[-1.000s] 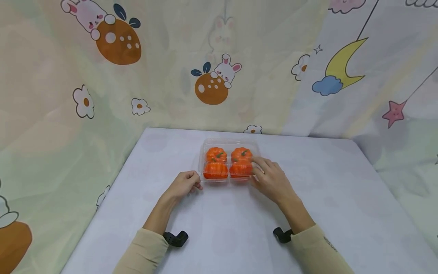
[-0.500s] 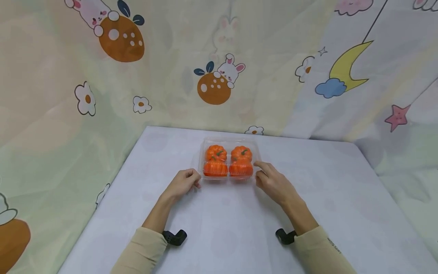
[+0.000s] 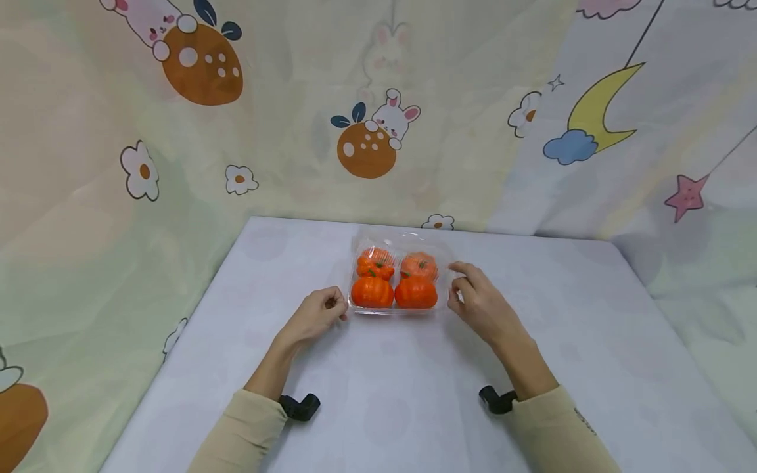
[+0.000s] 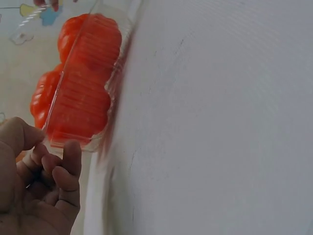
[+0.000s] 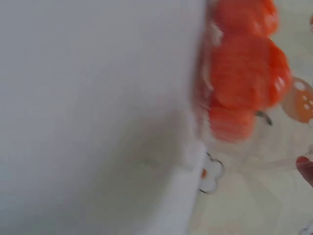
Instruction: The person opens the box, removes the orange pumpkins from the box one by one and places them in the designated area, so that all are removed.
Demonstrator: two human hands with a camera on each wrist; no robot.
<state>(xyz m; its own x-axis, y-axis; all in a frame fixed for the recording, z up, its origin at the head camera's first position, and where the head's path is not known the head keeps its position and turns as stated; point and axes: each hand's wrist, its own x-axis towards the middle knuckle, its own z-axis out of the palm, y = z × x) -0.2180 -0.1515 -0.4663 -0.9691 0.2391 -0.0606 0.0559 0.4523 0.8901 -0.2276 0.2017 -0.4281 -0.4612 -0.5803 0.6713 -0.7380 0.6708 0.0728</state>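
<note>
A clear plastic clamshell box (image 3: 353,307) holds several small orange pumpkins with green stems, in two rows. Its lid (image 3: 408,240) is raised and tilted back, so the front pumpkins (image 3: 372,292) show without plastic over them, while the back ones (image 3: 418,265) are seen through it. My left hand (image 3: 316,314) pinches the box's front left corner, thumb and fingers at the rim in the left wrist view. My right hand (image 3: 481,305) is at the lid's right edge, index finger stretched to it and other fingers curled. The right wrist view is blurred and shows only a fingertip (image 5: 305,169).
The box stands on a white tabletop (image 3: 378,381), towards its back edge. Behind and beside the table hangs a printed cloth (image 3: 296,118) with rabbits, flowers and a moon. Black wrist cameras (image 3: 300,407) sit on both wrists.
The lid has gone from lying over the pumpkins to raised and tilted back at the front. My right hand has moved slightly right; my left hand stays at the corner.
</note>
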